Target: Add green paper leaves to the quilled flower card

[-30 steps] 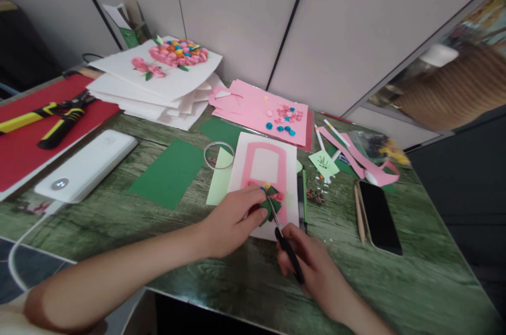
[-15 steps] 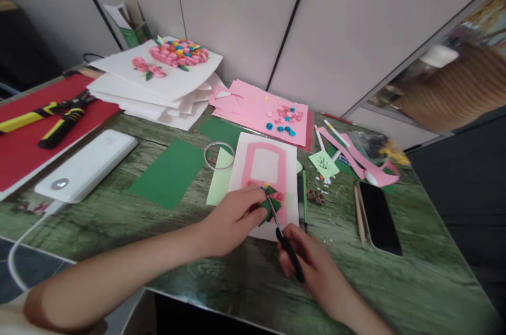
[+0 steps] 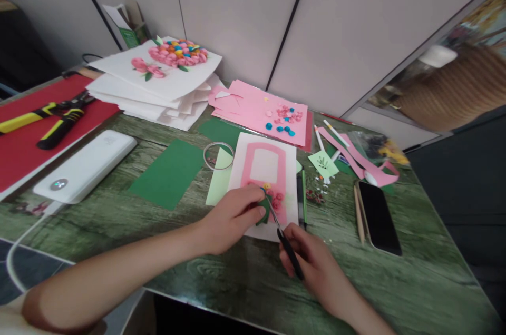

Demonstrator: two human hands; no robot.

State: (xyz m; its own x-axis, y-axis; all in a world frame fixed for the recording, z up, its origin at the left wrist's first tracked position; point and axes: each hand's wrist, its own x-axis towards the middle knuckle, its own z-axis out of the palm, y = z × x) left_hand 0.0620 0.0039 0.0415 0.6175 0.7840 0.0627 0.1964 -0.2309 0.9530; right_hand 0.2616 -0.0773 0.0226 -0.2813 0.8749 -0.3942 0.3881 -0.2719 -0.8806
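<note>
Between the thumb and fingers of my left hand (image 3: 237, 216) is a small piece of green paper (image 3: 264, 212), partly hidden by the fingers. My right hand (image 3: 312, 264) grips black-handled scissors (image 3: 290, 256), their blades meeting the green paper's right edge. Under both lies a white card (image 3: 235, 177) with a pink basket shape (image 3: 281, 164) on it. Small pink paper roses (image 3: 278, 199) and a yellow bit sit on the basket's lower part, some of them covered by my left hand.
Green paper sheets (image 3: 169, 174) and a metal ring (image 3: 204, 156) lie left of the card. Behind it is pink paper (image 3: 253, 106) with small rolled pieces. A phone (image 3: 379, 216) and wooden stick (image 3: 359, 214) lie right; a power bank (image 3: 89, 161) and pliers (image 3: 65, 124) left.
The part of the green paper that stuck out above and right of the blades is gone from there, uncovering more pink roses. Both hands stay nearly in place.
</note>
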